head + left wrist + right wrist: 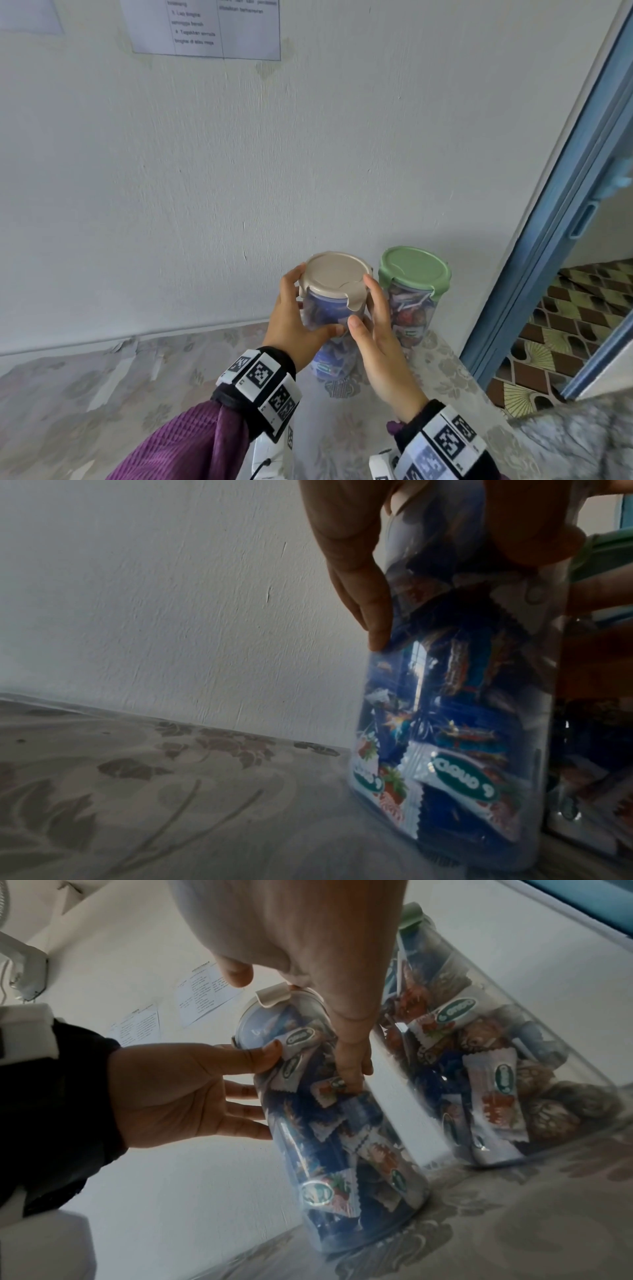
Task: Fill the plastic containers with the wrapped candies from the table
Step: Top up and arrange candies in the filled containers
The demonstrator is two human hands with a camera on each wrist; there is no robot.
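A clear plastic container with a beige lid (334, 274), packed with wrapped candies, stands on the table near the wall. My left hand (294, 318) grips its upper body from the left, thumb across the front. My right hand (376, 329) holds its right side, thumb in front and fingers running up toward the lid. The right wrist view shows this container (342, 1137) with its base on the cloth, the left hand (178, 1096) and the right hand (325, 947) both on it. Just to its right stands a second candy-filled container (411, 315) with a green lid (414, 267), lid on.
The table (102, 394) has a pale floral cloth and meets a white wall at the back. A blue door frame (548, 240) rises close behind the green-lidded container, and the table's right edge (479, 387) drops to a patterned floor. No loose candies show on the cloth.
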